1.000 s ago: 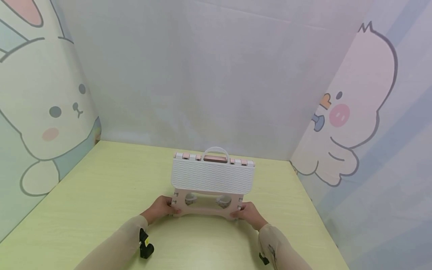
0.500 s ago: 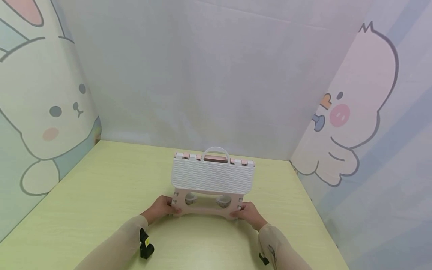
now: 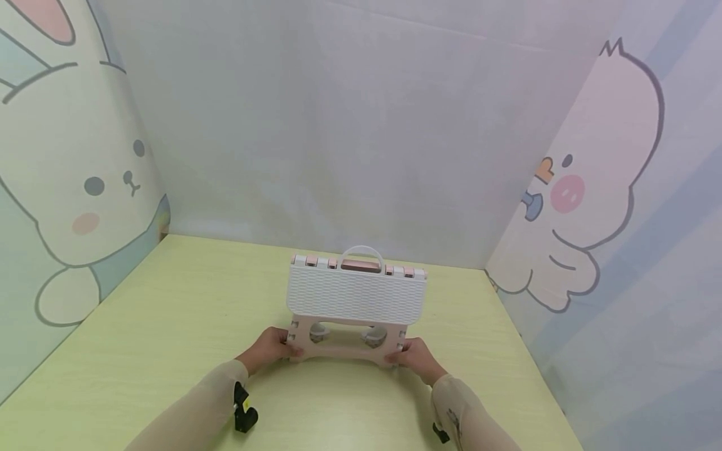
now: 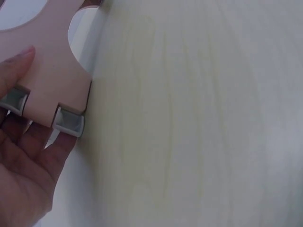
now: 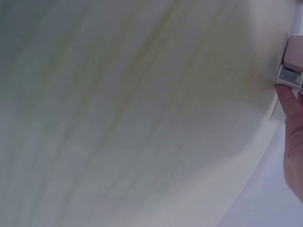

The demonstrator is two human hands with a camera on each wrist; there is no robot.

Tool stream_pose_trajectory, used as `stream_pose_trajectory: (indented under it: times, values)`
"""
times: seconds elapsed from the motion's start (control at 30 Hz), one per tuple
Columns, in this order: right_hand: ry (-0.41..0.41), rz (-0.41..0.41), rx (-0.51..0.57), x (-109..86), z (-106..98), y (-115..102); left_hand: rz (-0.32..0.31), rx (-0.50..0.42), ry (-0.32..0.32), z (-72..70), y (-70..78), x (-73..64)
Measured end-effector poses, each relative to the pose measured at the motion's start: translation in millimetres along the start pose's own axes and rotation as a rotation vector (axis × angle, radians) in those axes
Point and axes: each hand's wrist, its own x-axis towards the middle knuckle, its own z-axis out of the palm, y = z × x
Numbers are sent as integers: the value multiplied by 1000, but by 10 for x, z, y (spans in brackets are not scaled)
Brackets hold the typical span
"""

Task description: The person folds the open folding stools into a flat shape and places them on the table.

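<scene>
A pink and white folding step stool (image 3: 356,294) stands upright near the middle of the table in the head view. Its white textured panel faces me, above a pink leg panel (image 3: 344,352) with round cut-outs, and a white carrying handle (image 3: 361,249) arches over the top edge. My left hand (image 3: 267,349) grips the left side of the leg panel low down; in the left wrist view its thumb (image 4: 18,66) lies on the pink face with fingers behind the edge. Opposite it, my right hand (image 3: 418,359) holds the lower right side. Most of that hand is cut off in the right wrist view.
The pale yellow table (image 3: 186,300) reaches back to a grey fabric wall (image 3: 338,125). Side curtains printed with a rabbit (image 3: 68,144) and a pink-cheeked character (image 3: 598,156) border it left and right.
</scene>
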Motion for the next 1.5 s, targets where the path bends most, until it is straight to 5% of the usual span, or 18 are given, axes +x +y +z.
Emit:
stream_pose_trajectory:
  times: [0.3,0.53,0.83,1.17,1.5]
  values:
    - [-4,-4,-10,2,4,4,-21,37,23,24,-8,11]
    - [7,-6,-22,166,-16,330,-31,29,29,26,15,4]
    - [4,-9,-24,52,-1,84,-29,40,20,9,19,20]
    - [26,6,-38,183,-8,329,-19,45,17,5,9,45]
    - [26,-3,-33,199,1,331,7,37,3,-9,-8,35]
